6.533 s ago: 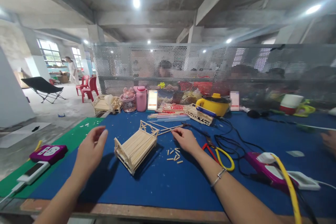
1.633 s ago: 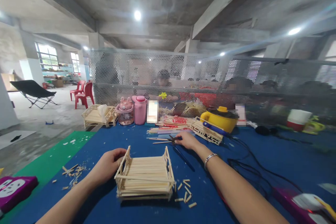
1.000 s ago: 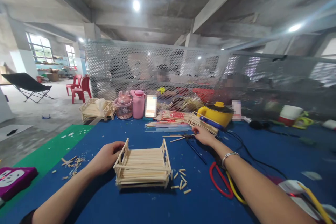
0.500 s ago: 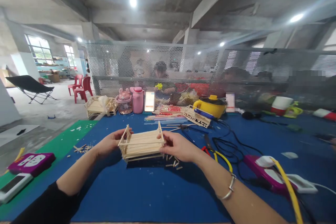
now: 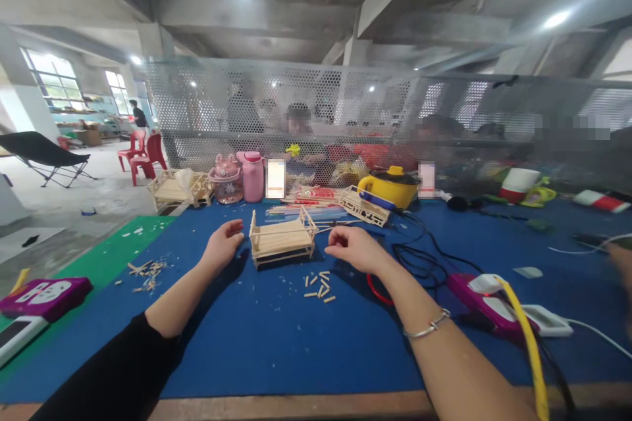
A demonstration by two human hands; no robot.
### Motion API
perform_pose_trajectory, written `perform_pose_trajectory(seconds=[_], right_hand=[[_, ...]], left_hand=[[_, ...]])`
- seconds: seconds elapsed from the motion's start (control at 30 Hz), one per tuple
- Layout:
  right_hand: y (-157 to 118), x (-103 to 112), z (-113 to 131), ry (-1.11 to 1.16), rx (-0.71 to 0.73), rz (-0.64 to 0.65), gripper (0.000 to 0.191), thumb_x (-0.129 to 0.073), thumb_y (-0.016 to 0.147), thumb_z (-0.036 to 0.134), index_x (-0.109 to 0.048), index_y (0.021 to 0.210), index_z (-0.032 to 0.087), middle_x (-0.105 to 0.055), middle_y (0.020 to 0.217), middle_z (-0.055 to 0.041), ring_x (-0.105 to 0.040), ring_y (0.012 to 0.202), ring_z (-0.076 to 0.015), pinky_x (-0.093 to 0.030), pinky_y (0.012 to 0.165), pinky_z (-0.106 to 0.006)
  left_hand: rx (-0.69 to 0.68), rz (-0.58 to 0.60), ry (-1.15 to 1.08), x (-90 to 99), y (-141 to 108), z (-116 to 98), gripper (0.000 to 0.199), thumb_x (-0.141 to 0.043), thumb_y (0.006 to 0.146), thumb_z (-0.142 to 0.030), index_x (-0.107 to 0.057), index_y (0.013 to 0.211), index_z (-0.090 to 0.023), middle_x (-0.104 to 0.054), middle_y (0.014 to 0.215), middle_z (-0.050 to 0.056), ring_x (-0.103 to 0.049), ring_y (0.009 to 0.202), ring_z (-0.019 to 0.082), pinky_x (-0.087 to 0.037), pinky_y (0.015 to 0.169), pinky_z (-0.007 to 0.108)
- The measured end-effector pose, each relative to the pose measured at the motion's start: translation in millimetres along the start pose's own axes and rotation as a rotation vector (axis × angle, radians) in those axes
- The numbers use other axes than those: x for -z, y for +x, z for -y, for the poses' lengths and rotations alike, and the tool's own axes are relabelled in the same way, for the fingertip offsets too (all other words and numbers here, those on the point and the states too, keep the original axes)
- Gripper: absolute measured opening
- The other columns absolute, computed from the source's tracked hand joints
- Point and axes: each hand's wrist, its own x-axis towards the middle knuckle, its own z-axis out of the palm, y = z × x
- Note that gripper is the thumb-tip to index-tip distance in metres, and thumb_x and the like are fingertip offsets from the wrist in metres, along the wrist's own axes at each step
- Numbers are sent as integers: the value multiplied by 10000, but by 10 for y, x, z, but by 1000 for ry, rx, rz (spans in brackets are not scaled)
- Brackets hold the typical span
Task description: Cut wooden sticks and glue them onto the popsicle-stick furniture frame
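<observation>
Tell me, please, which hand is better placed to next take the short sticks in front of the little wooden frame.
The right hand, I think: it is closer to the short sticks and appears to hold nothing. The left hand is farther, across the wooden frame.

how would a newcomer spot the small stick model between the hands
On the blue tabletop, look between the person's left hand and right hand. The stick model stands there, pale, with a slatted deck and raised ends. Unlike the frame beside the yellow pot and the rack beside the pink jar, it has a hand on either side.
</observation>
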Motion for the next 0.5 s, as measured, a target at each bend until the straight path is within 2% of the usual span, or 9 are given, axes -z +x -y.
perform_pose_trajectory(seconds=[0.07,0.17,0.23,0.3,0.33,0.4,0.47,0.5], right_hand=[[-89,13,84,4,12,145,126,-644,678,283,-644,695,158,-548,587,27,-455,549,-97,-337,514,-203],[-167,-126,244,-81,67,368,141,-693,642,292,-693,738,188,-559,569,35,-463,529,-95,-322,501,-202],[-182,-267,332,-252,124,403,132,-693,656,292,-696,764,216,-578,600,29,-474,546,-102,-302,502,-208],[-182,-383,385,-395,165,376,60,-670,687,265,-685,730,225,-611,653,8,-507,593,-121,-301,522,-220],[-180,-422,400,-436,176,364,33,-656,701,246,-678,711,224,-625,682,-4,-523,620,-133,-308,538,-228],[-180,-463,416,-467,200,350,40,-634,719,213,-670,701,213,-639,749,-30,-544,673,-153,-326,574,-241],[-181,-471,431,-460,232,322,52,-613,740,201,-658,715,198,-639,796,-47,-551,706,-160,-339,600,-247],[-181,-471,441,-443,241,302,63,-596,758,202,-647,723,192,-638,796,-48,-550,706,-157,-343,605,-246]], left_hand=[[9,-69,39,71,-22,20,482,-684,604,-420,-565,988,-153,-629,827,46,-579,713,154,-440,651,280],[20,-43,61,79,-120,-34,437,-608,665,-563,-548,843,-168,-562,671,-5,-529,602,129,-421,582,261],[43,54,24,34,-226,-100,518,-440,732,-683,-518,784,-174,-535,648,-9,-515,575,120,-426,563,261],[95,264,-72,-17,-339,-164,599,-309,752,-739,-510,794,-177,-537,706,3,-537,627,123,-452,606,279],[101,342,-89,-38,-389,-189,599,-310,755,-738,-513,823,-179,-547,753,14,-552,673,131,-460,631,288],[43,413,-33,-73,-460,-220,507,-486,731,-665,-513,899,-188,-562,852,29,-562,747,143,-463,673,299],[-91,390,116,-104,-490,-222,446,-674,667,-494,-509,947,-189,-563,888,31,-552,770,146,-452,693,294],[-160,355,194,-122,-493,-214,427,-710,648,-414,-511,948,-184,-559,869,25,-542,762,143,-445,694,288]])
